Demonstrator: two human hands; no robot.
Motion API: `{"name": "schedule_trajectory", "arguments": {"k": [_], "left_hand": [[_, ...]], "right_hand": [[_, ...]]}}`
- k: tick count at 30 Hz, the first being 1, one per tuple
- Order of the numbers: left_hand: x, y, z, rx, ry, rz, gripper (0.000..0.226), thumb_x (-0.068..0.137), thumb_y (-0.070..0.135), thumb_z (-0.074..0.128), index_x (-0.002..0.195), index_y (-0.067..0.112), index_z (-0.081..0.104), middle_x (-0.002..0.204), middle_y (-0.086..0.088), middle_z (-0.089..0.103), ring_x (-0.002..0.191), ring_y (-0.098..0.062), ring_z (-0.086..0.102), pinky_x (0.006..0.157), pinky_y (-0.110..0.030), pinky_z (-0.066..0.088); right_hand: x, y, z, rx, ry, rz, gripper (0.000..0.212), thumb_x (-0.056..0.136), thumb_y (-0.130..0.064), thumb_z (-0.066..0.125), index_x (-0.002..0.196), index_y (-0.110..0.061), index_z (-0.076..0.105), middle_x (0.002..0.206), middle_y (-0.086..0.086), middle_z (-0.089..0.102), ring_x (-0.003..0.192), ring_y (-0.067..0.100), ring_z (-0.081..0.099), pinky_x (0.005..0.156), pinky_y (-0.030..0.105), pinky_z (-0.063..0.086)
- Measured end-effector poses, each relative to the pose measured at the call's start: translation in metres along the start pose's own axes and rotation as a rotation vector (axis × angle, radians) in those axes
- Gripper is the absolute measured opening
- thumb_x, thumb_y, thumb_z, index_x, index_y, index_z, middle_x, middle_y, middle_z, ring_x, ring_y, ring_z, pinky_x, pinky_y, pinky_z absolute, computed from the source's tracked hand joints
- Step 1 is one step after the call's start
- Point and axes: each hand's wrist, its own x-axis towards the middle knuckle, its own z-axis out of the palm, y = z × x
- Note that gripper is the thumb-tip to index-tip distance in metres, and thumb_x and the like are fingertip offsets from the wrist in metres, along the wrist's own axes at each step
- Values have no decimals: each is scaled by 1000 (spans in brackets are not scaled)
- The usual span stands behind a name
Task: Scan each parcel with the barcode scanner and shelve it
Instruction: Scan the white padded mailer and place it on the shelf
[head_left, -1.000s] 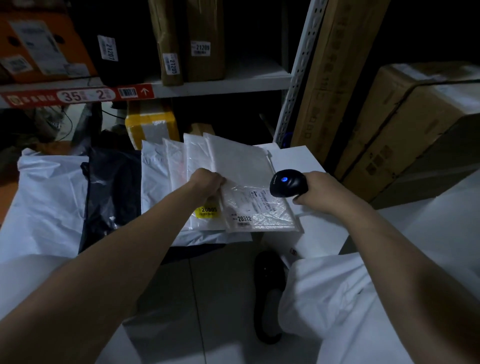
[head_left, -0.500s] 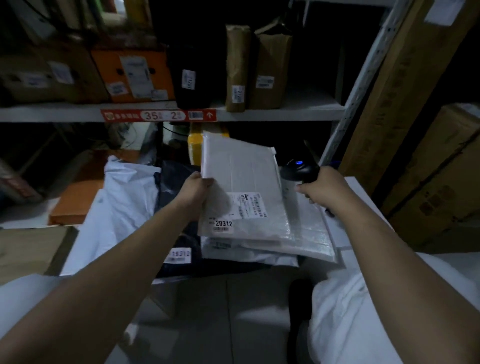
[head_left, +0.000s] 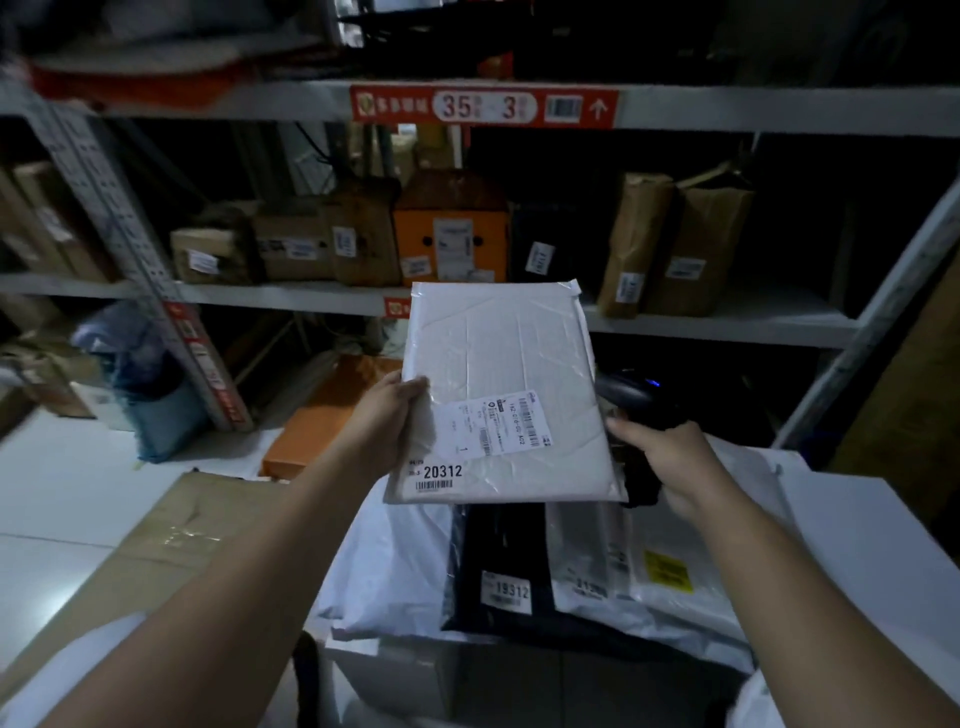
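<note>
My left hand grips the left edge of a white padded mailer marked 20312, held upright in front of the shelves. My right hand is shut on a black barcode scanner with a blue light, partly hidden behind the mailer's right edge. Below lie more parcels: a white bag, a black bag labelled 19312 and a clear bag with a yellow sticker. The shelf behind the mailer carries boxes and brown paper parcels.
A red tag reading 35 and 3 marks the upper shelf edge. An orange box and brown cartons stand on the middle shelf. A flat cardboard box lies at lower left, tall cartons at the right.
My left hand has lifted the 20312 mailer off the fanned stack and raised it toward the shelves. The view has tilted up. My right hand has kept hold of the scanner beside it.
</note>
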Motion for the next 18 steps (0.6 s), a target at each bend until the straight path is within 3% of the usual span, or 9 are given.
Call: {"name": "schedule_trajectory", "arguments": {"k": [5,9,12,14,16,18], "left_hand": [[-9,14,-32,-4,-2,5,30,109,20,51,134,3,52,111,-26,75,89,-39,77,69,-46,62],[-16,27,-51,-23,10,13,28,109,21,52,132,5,54,95,-19,78,78,-34,78,63,-45,62],[-20,41,-65,-47,-4,27,27,109,23,52,130,7,56,92,-18,78,76,-33,78,61,-45,62],[-21,54,-73,-57,-7,47,29,109,26,53,130,7,57,96,-18,77,81,-34,77,67,-49,63],[-23,71,-79,-79,-31,58,32,109,28,52,131,5,58,103,-20,76,87,-36,75,76,-53,64],[-28,94,-82,-120,-89,42,35,109,31,49,129,4,59,109,-22,75,91,-37,76,76,-52,65]], "right_hand": [[-6,-4,33,229,-68,28,25,90,-1,76,114,2,75,107,15,76,96,27,70,87,38,57],[-11,-6,61,248,-176,-17,29,77,-2,83,106,-6,78,102,14,80,87,24,77,77,36,63],[-12,-8,83,265,-209,-69,59,51,-21,95,106,-4,79,102,16,79,90,26,76,82,39,62],[-10,-13,97,299,-207,-90,73,45,-29,101,109,-1,78,106,17,78,96,30,75,92,45,59],[-9,-23,112,351,-209,-96,55,66,-19,94,114,0,76,113,21,77,103,35,75,96,51,59],[-6,-37,127,391,-182,-102,35,85,0,77,119,2,73,116,22,76,96,30,77,85,46,64]]}}
